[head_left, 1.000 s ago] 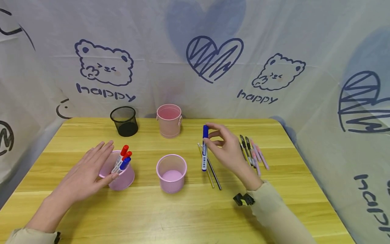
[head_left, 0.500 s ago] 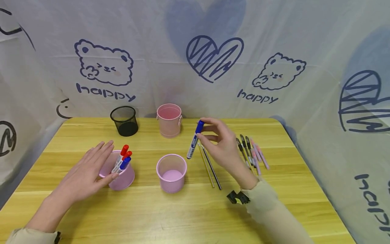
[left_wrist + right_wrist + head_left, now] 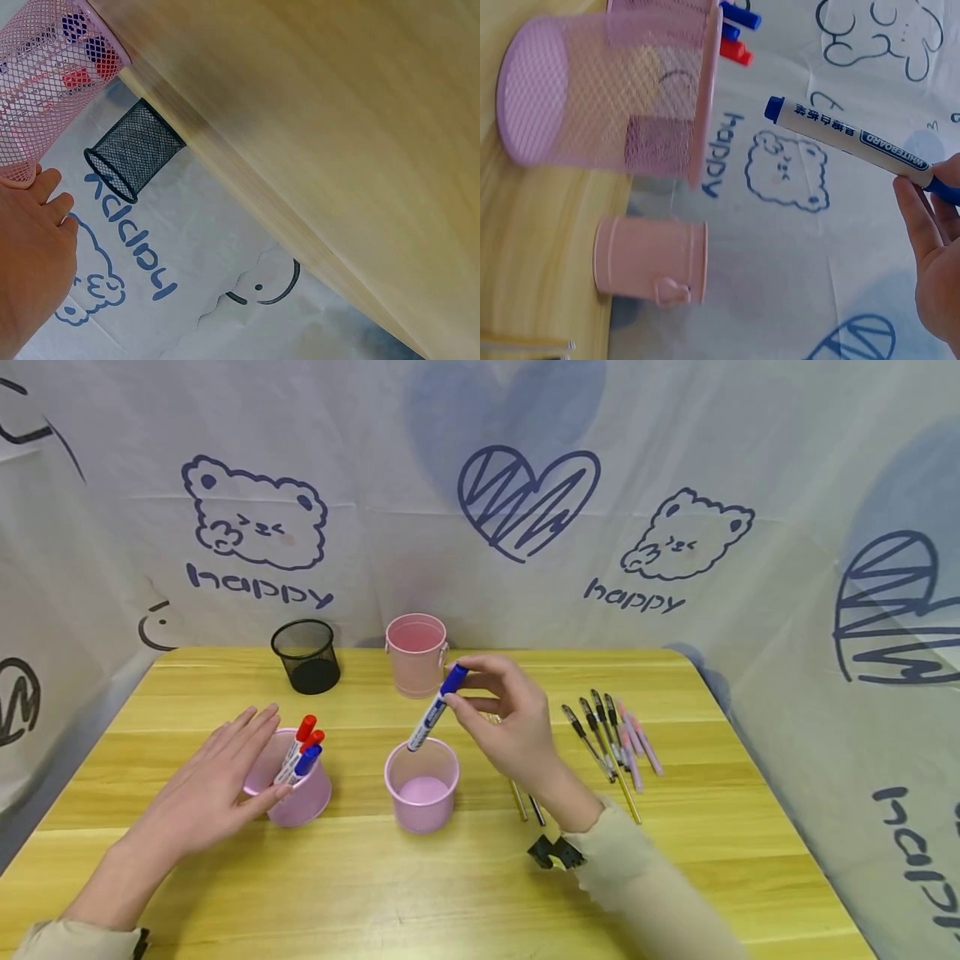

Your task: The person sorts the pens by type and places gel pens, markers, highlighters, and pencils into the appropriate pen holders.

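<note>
A whiteboard marker [image 3: 437,707] with a blue cap is pinched between the thumb and fingers of my right hand [image 3: 510,718]. It hangs tilted, its lower end just over the rim of the middle pink mesh cup [image 3: 423,817]. My left hand [image 3: 206,785] rests with fairly straight fingers against the left pink mesh cup [image 3: 300,810], the thumb by its near rim. Two red-capped markers [image 3: 306,728] and a blue-capped marker [image 3: 307,762] stick out of that cup. In the left wrist view, the fingertips [image 3: 49,180] touch the cup's rim.
A black mesh cup [image 3: 311,672] and a pink bucket [image 3: 417,672] stand at the table's back. Two pencils [image 3: 519,800] lie partly beneath my right hand. Farther right are several black-capped pens [image 3: 592,727] and pink-purple pens [image 3: 637,743], with a yellow pencil [image 3: 628,797].
My right hand has carried the blue marker leftward from above the pencils to the middle cup's rim, tilting it on the way. My left hand has stayed in place.
</note>
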The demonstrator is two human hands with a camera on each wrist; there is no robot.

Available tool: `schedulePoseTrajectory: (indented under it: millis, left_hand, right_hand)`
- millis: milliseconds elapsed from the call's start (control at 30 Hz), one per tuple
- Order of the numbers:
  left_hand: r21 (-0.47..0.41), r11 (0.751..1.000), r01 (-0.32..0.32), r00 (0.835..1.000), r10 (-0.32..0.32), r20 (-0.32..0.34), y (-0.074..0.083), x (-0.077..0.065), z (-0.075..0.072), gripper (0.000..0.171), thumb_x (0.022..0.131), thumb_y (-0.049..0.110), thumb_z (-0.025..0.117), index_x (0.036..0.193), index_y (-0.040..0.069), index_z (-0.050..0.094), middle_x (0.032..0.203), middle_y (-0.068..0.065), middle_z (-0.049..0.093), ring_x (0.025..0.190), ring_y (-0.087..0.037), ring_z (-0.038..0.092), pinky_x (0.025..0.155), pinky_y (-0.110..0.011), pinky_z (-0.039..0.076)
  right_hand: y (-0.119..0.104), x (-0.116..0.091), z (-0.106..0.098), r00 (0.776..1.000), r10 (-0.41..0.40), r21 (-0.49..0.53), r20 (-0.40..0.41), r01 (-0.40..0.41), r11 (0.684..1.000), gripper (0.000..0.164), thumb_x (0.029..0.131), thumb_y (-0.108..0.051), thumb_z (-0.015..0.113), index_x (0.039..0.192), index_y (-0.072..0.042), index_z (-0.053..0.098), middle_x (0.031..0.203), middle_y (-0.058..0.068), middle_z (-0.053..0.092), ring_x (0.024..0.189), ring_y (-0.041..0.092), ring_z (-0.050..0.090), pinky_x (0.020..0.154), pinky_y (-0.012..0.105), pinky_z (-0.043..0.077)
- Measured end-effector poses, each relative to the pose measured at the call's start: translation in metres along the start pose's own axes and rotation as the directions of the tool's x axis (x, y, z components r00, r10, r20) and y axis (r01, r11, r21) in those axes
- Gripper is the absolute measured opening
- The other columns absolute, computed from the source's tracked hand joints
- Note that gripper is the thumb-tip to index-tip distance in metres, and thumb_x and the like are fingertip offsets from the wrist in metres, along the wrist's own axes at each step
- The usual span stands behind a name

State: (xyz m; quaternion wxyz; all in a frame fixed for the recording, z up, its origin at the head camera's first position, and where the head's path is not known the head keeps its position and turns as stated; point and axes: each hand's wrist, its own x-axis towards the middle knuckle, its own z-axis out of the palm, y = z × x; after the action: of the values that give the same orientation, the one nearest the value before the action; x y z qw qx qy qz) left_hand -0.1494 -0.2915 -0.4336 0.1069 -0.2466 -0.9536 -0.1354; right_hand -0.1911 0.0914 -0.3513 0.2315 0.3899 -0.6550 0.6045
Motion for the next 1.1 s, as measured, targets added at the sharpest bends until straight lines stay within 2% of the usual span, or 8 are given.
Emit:
schedulePoseTrajectory:
  millis: [200, 567, 800, 1100]
  left_hand:
    - [-0.006, 1.000, 0.004, 1.000, -0.004, 0.000, -0.001, -0.001, 0.000, 0.092, 0.099, 0.047, 0.067, 0.166, 0.005, 0.021, 0.172, -0.016, 0.021, 0.159, -0.037, 0.014, 0.130, -0.035, -0.004]
    - [-0.018, 1.000, 0.017, 1.000, -0.017, -0.006, 0.000, 0.000, 0.000, 0.093, 0.097, 0.047, 0.070, 0.166, 0.006, 0.023, 0.171, -0.016, 0.025, 0.158, -0.038, 0.018, 0.130, -0.035, -0.001]
    - [-0.013, 1.000, 0.028, 1.000, -0.028, 0.004, 0.001, -0.001, -0.001, 0.093, 0.097, 0.048, 0.069, 0.166, 0.007, 0.022, 0.171, -0.016, 0.024, 0.158, -0.039, 0.018, 0.130, -0.034, -0.002]
    - [-0.013, 1.000, 0.029, 1.000, -0.029, 0.001, 0.001, -0.001, 0.000, 0.093, 0.097, 0.048, 0.068, 0.167, 0.009, 0.021, 0.172, -0.014, 0.023, 0.158, -0.038, 0.018, 0.130, -0.034, -0.001]
  right_hand:
    - [0.001, -0.003, 0.020, 1.000, -0.019, 0.065, 0.020, 0.018, 0.998, 0.043, 0.083, 0.023, 0.073, 0.122, 0.013, 0.057, 0.115, 0.031, 0.068, 0.096, 0.044, 0.072, 0.079, 0.038, 0.065]
    - [0.004, -0.009, 0.050, 0.998, -0.039, 0.139, 0.051, 0.031, 0.990, 0.040, 0.085, 0.022, 0.071, 0.120, 0.012, 0.056, 0.113, 0.032, 0.067, 0.097, 0.044, 0.072, 0.080, 0.038, 0.065]
    - [0.002, -0.011, 0.068, 0.995, -0.064, 0.155, 0.074, 0.052, 0.987, 0.040, 0.085, 0.022, 0.070, 0.120, 0.013, 0.054, 0.112, 0.033, 0.065, 0.099, 0.041, 0.073, 0.081, 0.036, 0.065]
    - [0.000, -0.011, 0.085, 0.998, -0.022, 0.213, 0.061, 0.009, 0.977, 0.041, 0.087, 0.020, 0.070, 0.123, 0.012, 0.053, 0.116, 0.034, 0.065, 0.100, 0.043, 0.072, 0.083, 0.038, 0.064]
